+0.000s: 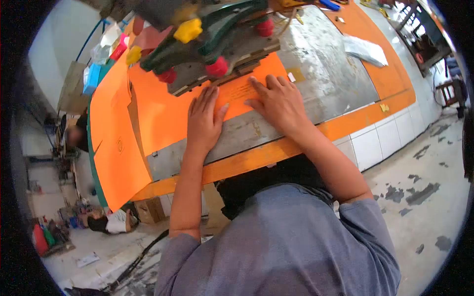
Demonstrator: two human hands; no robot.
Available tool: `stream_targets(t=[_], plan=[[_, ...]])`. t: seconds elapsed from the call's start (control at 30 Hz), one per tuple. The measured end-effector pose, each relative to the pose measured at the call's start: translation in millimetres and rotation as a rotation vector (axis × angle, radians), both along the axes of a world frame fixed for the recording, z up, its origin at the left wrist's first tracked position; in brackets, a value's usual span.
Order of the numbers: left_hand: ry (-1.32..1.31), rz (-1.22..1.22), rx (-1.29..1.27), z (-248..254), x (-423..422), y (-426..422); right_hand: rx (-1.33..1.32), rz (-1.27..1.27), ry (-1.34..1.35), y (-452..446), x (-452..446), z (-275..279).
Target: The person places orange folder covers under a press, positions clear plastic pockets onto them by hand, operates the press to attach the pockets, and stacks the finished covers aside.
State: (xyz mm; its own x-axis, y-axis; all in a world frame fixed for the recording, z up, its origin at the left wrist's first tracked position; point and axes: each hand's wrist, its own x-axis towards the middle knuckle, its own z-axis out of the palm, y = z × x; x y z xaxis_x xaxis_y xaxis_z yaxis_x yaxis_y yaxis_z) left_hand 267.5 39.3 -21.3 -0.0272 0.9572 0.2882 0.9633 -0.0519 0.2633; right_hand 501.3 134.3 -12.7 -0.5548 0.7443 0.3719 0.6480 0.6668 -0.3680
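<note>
My left hand [204,118] lies flat on an orange sheet [163,116], its fingers stretched toward the front edge of a machine head and the thumb apart. To its right, my right hand [280,102] rests at the sheet's right part, thumb and index finger spread and the other fingers partly bent. Small dark print shows on the sheet between the hands. Over the sheet's far part stands the machine head [197,71], with green arms, red knobs and yellow star-shaped knobs. What lies beneath it is hidden.
Under the sheet is a scuffed metal plate [340,84] on an orange-edged table [237,170]. More orange sheets [116,143] hang over the left edge. A clear plastic packet [365,51] lies at the right. Beyond the table on the left is a blurred person [79,133].
</note>
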Motion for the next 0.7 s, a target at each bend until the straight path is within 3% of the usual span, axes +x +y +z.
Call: stream_targets(t=[0.7], plan=[[0.024,0.026,-0.017,1.8,2.1,-3.6,0.021,0.019,-0.064,2.7,-0.6,3.6]])
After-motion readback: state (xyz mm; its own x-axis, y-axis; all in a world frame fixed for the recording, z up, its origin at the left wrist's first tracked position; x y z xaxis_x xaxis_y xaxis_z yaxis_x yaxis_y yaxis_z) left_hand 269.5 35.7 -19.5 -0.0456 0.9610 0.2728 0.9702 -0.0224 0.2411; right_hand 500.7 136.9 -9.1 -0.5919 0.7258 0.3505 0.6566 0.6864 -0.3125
